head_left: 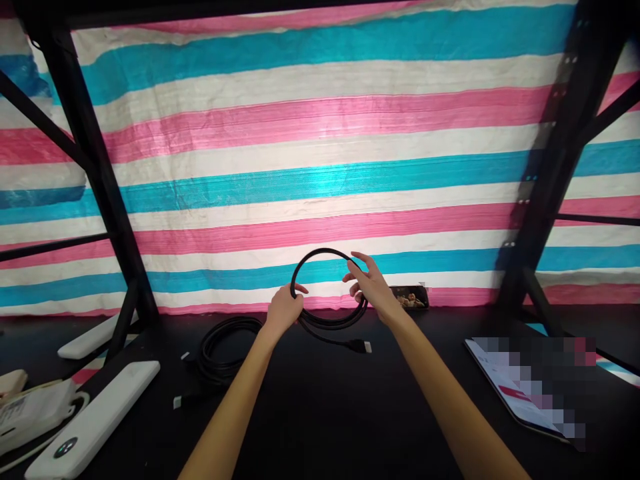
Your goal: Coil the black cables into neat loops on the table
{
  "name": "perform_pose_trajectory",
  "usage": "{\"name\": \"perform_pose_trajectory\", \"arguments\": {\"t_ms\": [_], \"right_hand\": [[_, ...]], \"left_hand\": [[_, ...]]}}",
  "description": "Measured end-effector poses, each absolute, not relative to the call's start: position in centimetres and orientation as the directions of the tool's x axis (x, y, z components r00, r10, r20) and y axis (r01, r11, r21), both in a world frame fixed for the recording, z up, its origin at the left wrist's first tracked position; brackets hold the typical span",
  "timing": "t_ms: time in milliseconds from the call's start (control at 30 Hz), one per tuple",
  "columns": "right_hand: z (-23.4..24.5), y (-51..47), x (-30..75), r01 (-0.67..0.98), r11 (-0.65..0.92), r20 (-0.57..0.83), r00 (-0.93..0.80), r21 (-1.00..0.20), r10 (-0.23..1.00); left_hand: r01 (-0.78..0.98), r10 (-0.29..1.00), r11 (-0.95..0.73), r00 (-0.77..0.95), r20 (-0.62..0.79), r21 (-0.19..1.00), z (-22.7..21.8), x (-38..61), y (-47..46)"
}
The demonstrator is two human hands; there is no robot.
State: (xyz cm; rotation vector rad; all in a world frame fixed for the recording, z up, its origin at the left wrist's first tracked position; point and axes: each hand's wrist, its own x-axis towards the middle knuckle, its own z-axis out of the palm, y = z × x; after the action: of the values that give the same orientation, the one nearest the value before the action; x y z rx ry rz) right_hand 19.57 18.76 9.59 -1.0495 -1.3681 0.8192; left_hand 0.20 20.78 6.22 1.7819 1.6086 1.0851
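A black cable (320, 255) is wound into an upright coil above the black table (325, 413). My left hand (284, 311) is closed around the coil's left side. On the right side, my right hand (369, 285) pinches the coil with its fingers. The cable's plug end (361, 346) hangs loose below the coil. A second black cable coil (223, 351) lies flat on the table, just left of my left forearm.
A striped pink, blue and white tarp (320, 147) hangs behind. Black frame posts (95, 173) stand left and right. White power strips (95, 417) lie at the left. A tablet (505, 383) lies at the right, and a phone (410, 297) leans at the back.
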Motion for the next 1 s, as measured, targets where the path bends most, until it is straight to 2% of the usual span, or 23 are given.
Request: {"name": "perform_pose_trajectory", "arguments": {"t_ms": [100,167,267,367,600,700,800,900,1000], "right_hand": [[7.8,20.3,19.5,0.458,0.351,0.447,0.119,-0.817,0.886],[6.5,21.5,19.7,0.602,0.235,0.344,0.070,-0.763,0.936],[4.2,23.2,20.1,0.634,0.123,0.160,0.000,-0.763,0.987],[1.5,24.4,20.4,0.671,0.052,0.035,-0.039,-0.740,0.999],[-2.6,25.7,20.3,0.737,0.010,-0.062,-0.071,-0.676,0.996],[-2.9,25.7,20.2,0.747,0.045,-0.043,-0.098,-0.664,0.994],[-2.6,25.3,20.0,0.763,0.100,0.004,-0.127,-0.638,0.992],[-1.9,25.0,20.1,0.794,0.150,0.028,-0.165,-0.589,0.986],[-0.9,24.5,20.2,0.839,0.178,-0.008,-0.213,-0.514,0.977]], "left_hand": [[0.677,0.995,-0.095,0.055,0.079,0.729,5.0,0.8,21.0],[0.753,0.996,-0.041,0.081,-0.032,0.656,4.4,0.8,21.1],[0.861,0.982,0.025,0.075,-0.175,0.508,3.6,0.5,21.1],[0.924,0.956,0.055,0.060,-0.286,0.378,3.0,0.5,21.0],[0.963,0.860,0.088,0.056,-0.507,0.256,2.0,1.0,21.4],[0.973,0.839,0.089,0.042,-0.542,0.213,2.3,0.8,21.5],[0.980,0.872,0.049,0.052,-0.486,0.192,2.9,0.3,21.3],[0.979,0.899,-0.011,0.099,-0.426,0.205,3.7,-0.3,20.9],[0.972,0.892,-0.038,0.138,-0.431,0.232,4.5,-0.7,20.5]]}}
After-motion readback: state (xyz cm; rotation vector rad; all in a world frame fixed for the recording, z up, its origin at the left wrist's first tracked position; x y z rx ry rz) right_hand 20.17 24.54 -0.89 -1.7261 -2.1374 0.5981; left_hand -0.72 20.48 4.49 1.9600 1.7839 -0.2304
